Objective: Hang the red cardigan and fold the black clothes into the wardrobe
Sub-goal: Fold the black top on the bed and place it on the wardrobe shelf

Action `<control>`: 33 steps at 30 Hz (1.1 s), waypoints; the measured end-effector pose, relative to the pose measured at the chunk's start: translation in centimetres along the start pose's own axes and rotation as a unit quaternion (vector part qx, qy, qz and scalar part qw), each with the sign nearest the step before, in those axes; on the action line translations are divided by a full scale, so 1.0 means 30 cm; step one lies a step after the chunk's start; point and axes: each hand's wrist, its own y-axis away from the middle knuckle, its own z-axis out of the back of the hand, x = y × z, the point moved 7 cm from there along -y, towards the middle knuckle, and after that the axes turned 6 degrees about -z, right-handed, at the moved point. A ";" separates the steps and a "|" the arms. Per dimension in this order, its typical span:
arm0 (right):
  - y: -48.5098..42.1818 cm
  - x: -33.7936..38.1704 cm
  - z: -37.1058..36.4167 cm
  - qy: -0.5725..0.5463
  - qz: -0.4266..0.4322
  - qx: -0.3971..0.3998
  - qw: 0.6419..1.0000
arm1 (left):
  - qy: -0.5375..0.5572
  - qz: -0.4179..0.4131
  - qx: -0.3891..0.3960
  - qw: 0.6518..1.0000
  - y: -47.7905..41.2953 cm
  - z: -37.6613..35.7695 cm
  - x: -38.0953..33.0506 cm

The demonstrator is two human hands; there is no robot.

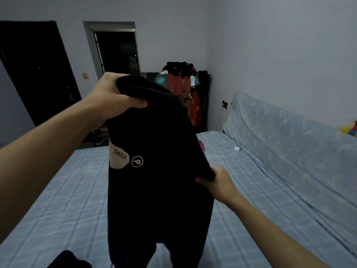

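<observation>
A black garment [160,190] with a pale "PAKA" patch and a round "P" badge hangs in the air above the bed. My left hand [114,99] grips its top edge, raised high. My right hand [218,182] pinches its right edge, lower down. Two leg-like ends dangle at the bottom. Another black piece of clothing [67,260] lies on the bed at the lower left. Reddish clothes [177,84] hang on a dark open wardrobe [204,97] in the far corner; I cannot tell if one is the cardigan.
The bed [58,209] has a light blue checked sheet and fills the floor ahead. A covered headboard [280,136] runs along the right wall. A white charger and cable [236,148] lie on the bed. A dark door [34,74] and a doorway [117,51] are at the back left.
</observation>
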 end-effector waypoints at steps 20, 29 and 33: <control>-0.012 -0.056 0.284 0.100 -0.058 0.095 0.989 | 0.095 0.059 -0.011 0.994 0.110 -0.051 0.267; -0.102 -0.215 0.216 0.099 -0.067 -0.013 0.993 | 0.095 0.074 -0.005 0.993 0.059 -0.117 0.416; -0.207 -0.275 0.163 0.079 -0.074 -0.034 0.994 | 0.091 0.091 -0.022 0.991 -0.019 -0.132 0.541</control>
